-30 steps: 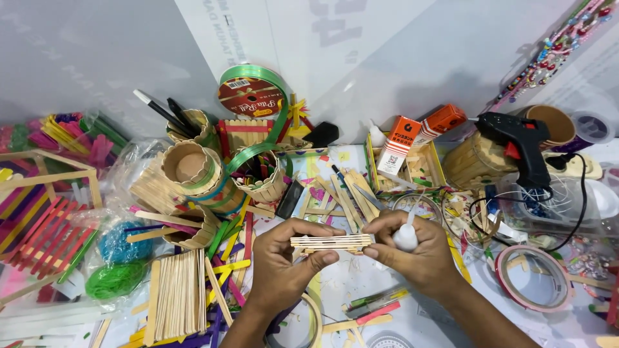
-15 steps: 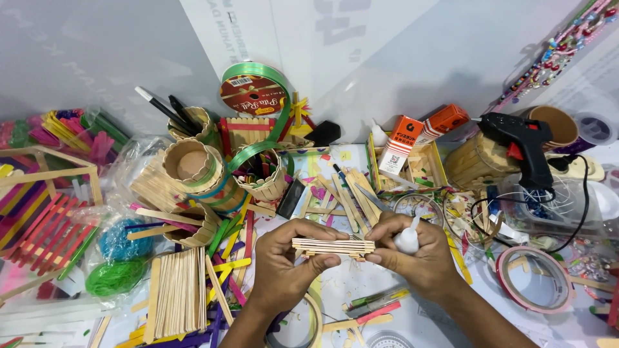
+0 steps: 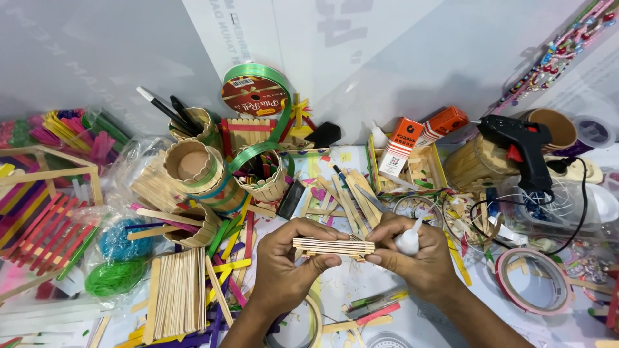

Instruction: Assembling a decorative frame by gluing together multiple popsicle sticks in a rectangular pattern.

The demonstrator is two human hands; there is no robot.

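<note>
Since the earlier frame the small white glue bottle (image 3: 407, 241) has tipped a little further, so its nozzle now points up and away from the stick panel (image 3: 333, 246), while the panel itself has barely shifted; that suggests the gluing at this end is paused and the piece is simply being steadied. The panel, a flat raft of plain wooden craft sticks, is held level above the middle of the bench's near edge. The left hand (image 3: 290, 261) is closed on its left end, thumb underneath and fingers on top. The right hand (image 3: 416, 258) is wrapped around the glue bottle, with its fingertips touching the panel's right end. Just beside the left hand lies a stack of bare sticks (image 3: 175, 293), with coloured sticks scattered around it. Further back stand stick-clad pots (image 3: 193, 164), a green ribbon spool (image 3: 253, 93), and toward the bench's right edge a black glue gun (image 3: 521, 147) and a tape roll (image 3: 534, 281).
</note>
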